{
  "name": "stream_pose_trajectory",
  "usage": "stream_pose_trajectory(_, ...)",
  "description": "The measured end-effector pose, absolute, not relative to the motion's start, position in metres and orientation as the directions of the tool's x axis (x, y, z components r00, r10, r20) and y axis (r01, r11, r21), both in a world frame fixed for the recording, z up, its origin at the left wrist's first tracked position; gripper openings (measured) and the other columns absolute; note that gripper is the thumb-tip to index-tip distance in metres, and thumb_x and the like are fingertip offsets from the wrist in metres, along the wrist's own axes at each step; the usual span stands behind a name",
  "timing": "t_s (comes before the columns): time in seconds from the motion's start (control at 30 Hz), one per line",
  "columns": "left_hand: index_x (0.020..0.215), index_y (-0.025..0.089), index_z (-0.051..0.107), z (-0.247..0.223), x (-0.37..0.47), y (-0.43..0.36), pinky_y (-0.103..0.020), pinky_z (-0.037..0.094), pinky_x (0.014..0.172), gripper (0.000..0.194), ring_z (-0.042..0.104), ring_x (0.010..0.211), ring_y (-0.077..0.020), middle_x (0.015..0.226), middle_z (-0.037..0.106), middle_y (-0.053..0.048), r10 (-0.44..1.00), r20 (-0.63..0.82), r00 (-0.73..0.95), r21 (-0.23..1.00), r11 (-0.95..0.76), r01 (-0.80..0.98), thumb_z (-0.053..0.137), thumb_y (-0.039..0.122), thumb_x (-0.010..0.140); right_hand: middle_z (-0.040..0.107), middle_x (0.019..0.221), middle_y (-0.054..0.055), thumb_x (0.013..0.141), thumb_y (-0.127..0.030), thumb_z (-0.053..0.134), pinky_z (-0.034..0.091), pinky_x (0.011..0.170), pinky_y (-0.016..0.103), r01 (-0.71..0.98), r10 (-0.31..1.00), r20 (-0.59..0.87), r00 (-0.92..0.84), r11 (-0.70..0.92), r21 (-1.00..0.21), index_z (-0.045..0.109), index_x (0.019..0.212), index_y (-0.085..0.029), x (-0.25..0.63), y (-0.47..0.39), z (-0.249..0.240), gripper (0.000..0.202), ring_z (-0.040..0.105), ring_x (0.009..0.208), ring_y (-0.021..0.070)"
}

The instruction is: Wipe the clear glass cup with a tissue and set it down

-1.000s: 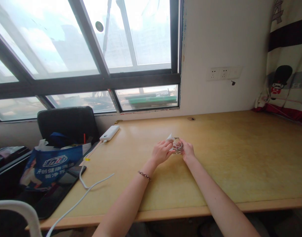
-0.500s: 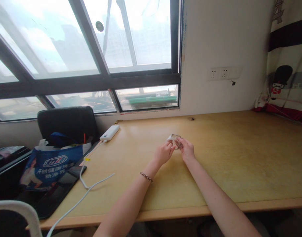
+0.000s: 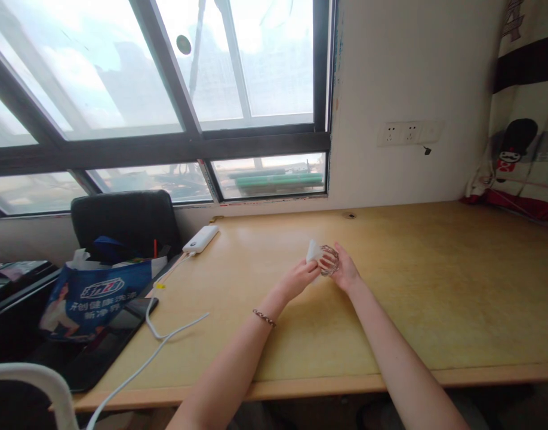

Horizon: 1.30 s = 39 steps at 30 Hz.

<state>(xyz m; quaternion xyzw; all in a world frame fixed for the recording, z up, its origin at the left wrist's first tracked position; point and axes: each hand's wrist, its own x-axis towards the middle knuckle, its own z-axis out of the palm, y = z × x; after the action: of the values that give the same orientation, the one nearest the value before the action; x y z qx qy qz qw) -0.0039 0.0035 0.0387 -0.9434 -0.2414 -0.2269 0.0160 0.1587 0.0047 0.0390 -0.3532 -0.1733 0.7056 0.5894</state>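
Observation:
Over the middle of a wooden desk (image 3: 435, 286) my two hands meet around a small clear glass (image 3: 328, 260). My right hand (image 3: 345, 272) grips the glass from the right side, tilted with its mouth toward me. My left hand (image 3: 298, 279), with a bead bracelet on the wrist, pinches a white tissue (image 3: 312, 251) pressed against the left side of the glass. Part of the glass is hidden behind my fingers.
A white power bank (image 3: 200, 239) lies at the desk's back left with a white cable (image 3: 166, 340) trailing to the front edge. Beyond the left edge are a black chair (image 3: 126, 221), a blue bag (image 3: 92, 295) and a dark tablet (image 3: 108, 346). Wall sockets (image 3: 408, 132) sit above the desk.
The glass has been turned in my hands, its mouth now facing me more, and the tissue has shifted along its left side. Both hands stayed together above the desk's middle.

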Motion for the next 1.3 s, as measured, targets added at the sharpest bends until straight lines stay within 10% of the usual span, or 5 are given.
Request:
stream_pose_trajectory(0.3,0.103,0.016,0.052,0.035,-0.022,0.02,-0.034,0.036,0.093,0.03,0.043,0.11,-0.0195,0.113,0.051,-0.006,0.487,0.438,0.756,0.002,-0.841,0.541,0.034,0.007,0.081,0.065,0.083,0.008,0.064,-0.043,0.062,0.049,0.056,0.032,-0.531,0.968,-0.247,-0.05,-0.235,-0.814,0.06,0.077,-0.016,0.153,0.004,0.027,0.03,0.06,0.064,0.0171)
stream_pose_trajectory(0.9,0.123,0.018,0.038,0.013,0.032,-0.009,-0.023,0.051,0.046,0.054,0.059,0.06,-0.012,0.115,0.052,-0.01,0.785,0.281,0.552,0.847,-0.474,0.241,0.037,0.005,0.071,0.066,0.076,0.005,0.072,-0.036,0.048,0.045,0.066,0.031,-0.765,1.0,-0.005,-0.005,-0.007,-0.644,0.064,0.076,-0.016,0.141,0.002,0.019,0.026,0.059,0.068,0.0183)
stream_pose_trajectory(1.13,0.122,0.019,0.041,0.017,0.027,-0.008,-0.035,0.038,0.093,0.051,0.043,0.111,-0.0192,0.125,0.044,-0.006,0.649,0.481,0.589,0.611,-0.73,0.306,0.035,0.003,0.073,0.064,0.069,0.004,0.074,-0.043,0.045,0.046,0.068,0.034,-0.756,0.99,-0.139,0.032,-0.067,-0.651,0.06,0.071,-0.019,0.137,0.004,0.016,0.028,0.06,0.07,0.0198)
stream_pose_trajectory(1.3,0.116,0.026,0.045,0.037,0.019,-0.016,-0.029,0.045,0.077,0.041,0.055,0.091,-0.0178,0.121,0.044,-0.005,0.677,0.44,0.591,0.305,-0.731,0.61,0.042,0.015,0.077,0.064,0.071,0.005,0.075,-0.046,0.042,0.047,0.068,0.036,-0.705,0.984,-0.129,0.124,-0.004,-0.71,0.059,0.072,-0.021,0.137,0.004,0.021,0.031,0.06,0.077,0.0223)
